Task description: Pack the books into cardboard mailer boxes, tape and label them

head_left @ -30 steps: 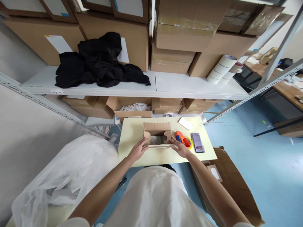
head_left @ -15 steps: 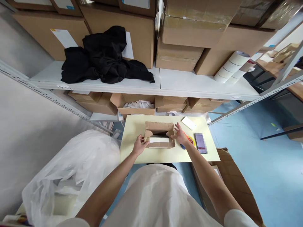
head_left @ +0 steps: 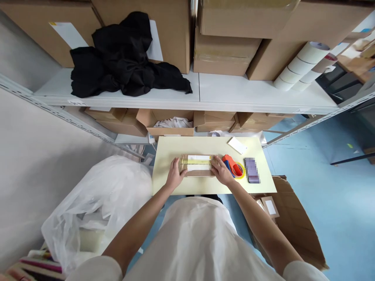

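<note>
Presently, the fingers of the left hand (head_left: 175, 174) and the right hand (head_left: 222, 171) are curved around the two ends of a small carton (head_left: 199, 173), which lies on the bench (head_left: 167, 147). Its folding seems done; whether the yellowish tape really seals it, I cannot tell. Beside the right hand, the tape dispenser (head_left: 231, 164) lies unheld.

Small brown cardboard box (head_left: 200, 173), white paper label (head_left: 199, 168), yellowish tape strip (head_left: 197, 162). Pale yellow rectangular counter (head_left: 181, 145); orange-red and blue plastic tape dispenser (head_left: 230, 162), yellow ring-shaped tape roll (head_left: 243, 171). Crumpled black cloth (head_left: 124, 58), blue floor (head_left: 307, 168).
</note>
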The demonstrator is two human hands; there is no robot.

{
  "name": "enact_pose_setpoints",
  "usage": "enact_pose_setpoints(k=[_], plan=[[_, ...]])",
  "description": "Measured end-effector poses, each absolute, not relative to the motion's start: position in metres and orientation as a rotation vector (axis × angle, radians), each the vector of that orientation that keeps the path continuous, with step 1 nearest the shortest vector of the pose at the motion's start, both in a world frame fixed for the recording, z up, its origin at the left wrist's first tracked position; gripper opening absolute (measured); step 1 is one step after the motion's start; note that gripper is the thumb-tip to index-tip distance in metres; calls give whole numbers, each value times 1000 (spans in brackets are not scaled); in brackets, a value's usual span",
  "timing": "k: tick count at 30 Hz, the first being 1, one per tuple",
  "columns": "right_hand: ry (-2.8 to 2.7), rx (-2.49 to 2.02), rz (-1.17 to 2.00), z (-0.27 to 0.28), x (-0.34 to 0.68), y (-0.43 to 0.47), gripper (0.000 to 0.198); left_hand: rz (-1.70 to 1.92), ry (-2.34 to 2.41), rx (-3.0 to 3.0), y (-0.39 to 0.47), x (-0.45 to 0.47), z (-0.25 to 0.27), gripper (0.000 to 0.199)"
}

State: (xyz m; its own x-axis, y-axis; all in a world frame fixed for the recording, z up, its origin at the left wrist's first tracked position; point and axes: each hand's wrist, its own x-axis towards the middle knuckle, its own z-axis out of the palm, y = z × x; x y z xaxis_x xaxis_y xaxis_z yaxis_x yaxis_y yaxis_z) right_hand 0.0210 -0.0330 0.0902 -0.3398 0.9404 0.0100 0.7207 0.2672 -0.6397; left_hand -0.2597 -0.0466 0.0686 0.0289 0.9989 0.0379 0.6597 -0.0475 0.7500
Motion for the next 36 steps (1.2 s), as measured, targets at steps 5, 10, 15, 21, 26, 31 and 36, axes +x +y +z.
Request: enact_pose_setpoints(k=[5, 10, 15, 21, 26, 31, 36], plan=[[-2178, -1504, 750, 84, 14, -40, 49, 388, 1477, 2296, -35, -256, 95, 73], [-2062, -1590, 770, 84, 34, -41, 51, 238, 1381, 2374, -27, -256, 94, 79], [-1692, -2136, 643, 68, 78, -47, 52, 274, 1306, 2366, -27, -257, 85, 81], [-1641, -2478, 686, 38, 84, -38, 43, 314, 1282, 2337, -32, -254, 80, 81], [-1622, -2541, 797, 46, 83, -20, 38, 370, 1317, 2298, -45, -246, 77, 79], [-1691, -2215, 824, 99, 92, -5, 36, 445, 1320, 2265, -53, -243, 74, 79], [-1622, -1670, 956, 166, 65, 21, 45, 450, 1300, 2273, -52, -247, 73, 77]])
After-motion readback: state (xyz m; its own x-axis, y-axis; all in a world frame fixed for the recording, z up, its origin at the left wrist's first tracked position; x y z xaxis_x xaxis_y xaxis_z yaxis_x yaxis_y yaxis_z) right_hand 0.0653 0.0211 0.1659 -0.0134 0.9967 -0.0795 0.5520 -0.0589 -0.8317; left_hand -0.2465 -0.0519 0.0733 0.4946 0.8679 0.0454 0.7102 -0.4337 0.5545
